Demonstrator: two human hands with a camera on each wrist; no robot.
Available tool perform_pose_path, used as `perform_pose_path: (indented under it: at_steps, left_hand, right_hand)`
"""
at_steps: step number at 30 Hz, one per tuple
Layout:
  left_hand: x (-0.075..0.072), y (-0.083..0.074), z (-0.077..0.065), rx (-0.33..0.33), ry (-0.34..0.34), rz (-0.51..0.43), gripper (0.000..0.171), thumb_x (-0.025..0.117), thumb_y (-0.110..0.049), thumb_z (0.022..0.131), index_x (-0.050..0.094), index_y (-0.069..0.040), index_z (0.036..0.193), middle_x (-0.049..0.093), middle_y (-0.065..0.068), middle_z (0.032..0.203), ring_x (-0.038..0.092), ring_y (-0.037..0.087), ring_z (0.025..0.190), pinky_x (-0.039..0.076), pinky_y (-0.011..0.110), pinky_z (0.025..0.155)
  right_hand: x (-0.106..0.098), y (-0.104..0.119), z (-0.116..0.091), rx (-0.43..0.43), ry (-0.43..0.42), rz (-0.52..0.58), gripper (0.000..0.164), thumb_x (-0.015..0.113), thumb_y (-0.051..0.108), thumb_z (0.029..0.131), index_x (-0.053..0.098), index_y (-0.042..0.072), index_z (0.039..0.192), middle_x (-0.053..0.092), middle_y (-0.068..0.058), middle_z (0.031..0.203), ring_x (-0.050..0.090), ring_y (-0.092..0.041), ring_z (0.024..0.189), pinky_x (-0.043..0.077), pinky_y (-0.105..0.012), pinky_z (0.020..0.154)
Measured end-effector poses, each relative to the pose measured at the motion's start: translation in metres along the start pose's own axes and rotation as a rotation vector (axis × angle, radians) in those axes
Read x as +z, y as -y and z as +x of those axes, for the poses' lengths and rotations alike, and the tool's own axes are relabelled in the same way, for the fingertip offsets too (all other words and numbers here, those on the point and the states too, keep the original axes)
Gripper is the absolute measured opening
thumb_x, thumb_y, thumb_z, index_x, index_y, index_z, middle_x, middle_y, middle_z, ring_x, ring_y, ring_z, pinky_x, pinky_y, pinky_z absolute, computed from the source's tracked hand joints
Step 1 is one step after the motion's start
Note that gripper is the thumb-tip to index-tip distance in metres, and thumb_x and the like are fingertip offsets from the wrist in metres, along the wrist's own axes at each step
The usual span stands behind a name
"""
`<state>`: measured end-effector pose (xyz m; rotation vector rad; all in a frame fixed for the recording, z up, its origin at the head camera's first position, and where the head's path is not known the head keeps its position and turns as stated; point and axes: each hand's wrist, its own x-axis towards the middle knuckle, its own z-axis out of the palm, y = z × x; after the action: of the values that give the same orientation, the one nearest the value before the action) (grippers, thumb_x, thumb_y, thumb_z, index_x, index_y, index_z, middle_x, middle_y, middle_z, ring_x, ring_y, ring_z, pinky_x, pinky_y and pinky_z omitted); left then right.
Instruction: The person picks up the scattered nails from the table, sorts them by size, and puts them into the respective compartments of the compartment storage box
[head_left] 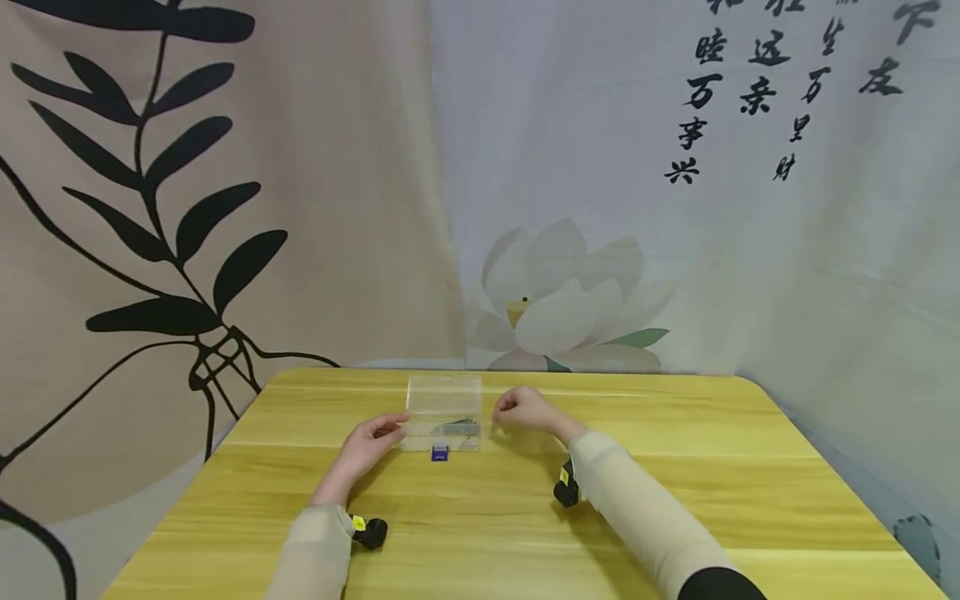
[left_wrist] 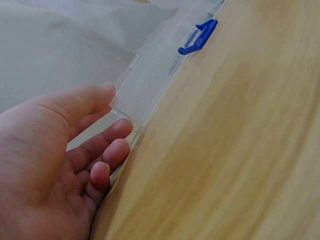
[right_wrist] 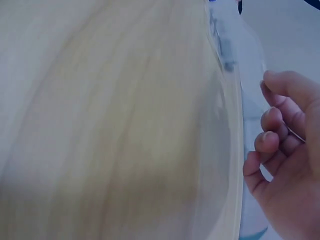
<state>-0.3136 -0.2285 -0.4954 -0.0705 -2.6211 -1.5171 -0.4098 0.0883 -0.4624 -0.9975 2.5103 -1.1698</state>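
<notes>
A clear plastic box (head_left: 420,433) stands near the table's far side, its transparent lid (head_left: 444,394) folded back. A blue latch (head_left: 439,453) is on its front edge. Small dark and grey pieces (head_left: 459,427) lie in its right part; their kind is too small to make out. My left hand (head_left: 372,442) holds the box's left edge, thumb (left_wrist: 97,97) at the upper corner and fingers lower on the side. Just right of the box, my right hand (head_left: 527,408) hovers with loosely curled fingers (right_wrist: 270,142), thumb near the index finger, nothing visible between them.
The box rests on a yellow wood-grain table (head_left: 480,533). A hanging cloth (head_left: 360,183) with printed leaves, a flower and characters rises behind the table's far edge. Each wrist wears a small black camera, seen at the left wrist (head_left: 371,533) and right wrist (head_left: 566,486).
</notes>
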Motion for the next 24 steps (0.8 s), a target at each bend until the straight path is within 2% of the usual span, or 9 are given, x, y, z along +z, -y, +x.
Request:
perform_pose_path:
  at_steps: [6,15,24]
  left_hand:
    - [-0.002,0.002,0.003,0.008,-0.001,0.003,0.035,0.063,-0.019,0.096,0.063,-0.008,0.129,0.063,0.009,0.110,0.056,0.022,0.098,0.045,0.037,0.083]
    - [-0.008,0.010,-0.001,-0.005,-0.024,-0.033,0.035,0.063,-0.017,0.096,0.063,-0.006,0.128,0.064,0.010,0.109,0.056,0.021,0.096,0.047,0.033,0.079]
    - [-0.014,0.006,0.001,-0.059,-0.033,-0.147,0.038,0.060,-0.019,0.098,0.059,-0.003,0.132,0.061,0.013,0.110,0.054,0.022,0.086,0.046,0.030,0.066]
  right_hand:
    - [-0.020,-0.016,-0.014,0.019,-0.052,-0.021,0.013,0.064,0.015,0.093,0.074,0.006,0.089,0.069,0.001,0.083,0.048,-0.009,0.065,0.043,-0.027,0.065]
    - [-0.048,-0.044,-0.042,0.087,-0.107,0.010,0.017,0.061,0.012,0.094,0.072,-0.001,0.092,0.069,-0.006,0.096,0.054,-0.013,0.074,0.045,-0.031,0.069]
    - [-0.076,-0.069,-0.074,0.147,-0.213,0.001,0.017,0.062,0.011,0.094,0.072,-0.003,0.092,0.069,-0.009,0.097,0.058,-0.015,0.083,0.046,-0.033,0.074]
